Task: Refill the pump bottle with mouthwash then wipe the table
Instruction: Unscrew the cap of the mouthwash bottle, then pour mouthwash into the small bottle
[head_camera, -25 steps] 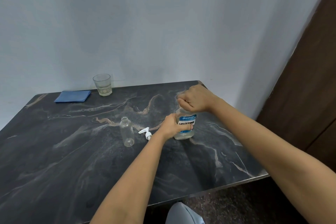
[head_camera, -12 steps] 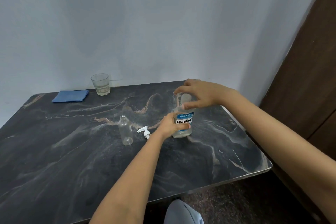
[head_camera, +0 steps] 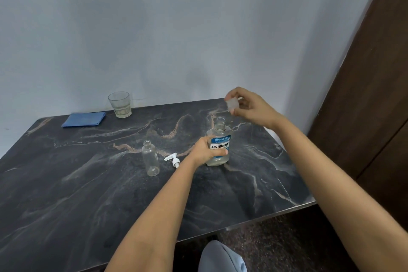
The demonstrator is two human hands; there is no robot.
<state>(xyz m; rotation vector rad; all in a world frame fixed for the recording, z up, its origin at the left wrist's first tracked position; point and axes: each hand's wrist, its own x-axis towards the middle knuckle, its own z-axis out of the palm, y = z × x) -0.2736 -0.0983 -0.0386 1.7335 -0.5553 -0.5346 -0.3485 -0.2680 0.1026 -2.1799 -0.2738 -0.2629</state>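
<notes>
Mouthwash bottle (head_camera: 219,144), clear plastic with a blue-and-white label, stands upright and uncapped on the dark marbled bench (head_camera: 88,183), with the left grip (head_camera: 204,150) wrapped round its body. The right grip (head_camera: 251,110) pinches the small translucent cap (head_camera: 232,104) just above the open neck. The small clear empty pump bottle (head_camera: 150,159) stands unheld nearby, and the white pump head (head_camera: 173,159) lies between the two bottles. Judged risks: the pump bottle's narrow neck invites spillage, it may tip during pouring, and the cap may roll away once set down. The mouthwash level is hard to read, and the pump head's dip tube cannot be made out.
</notes>
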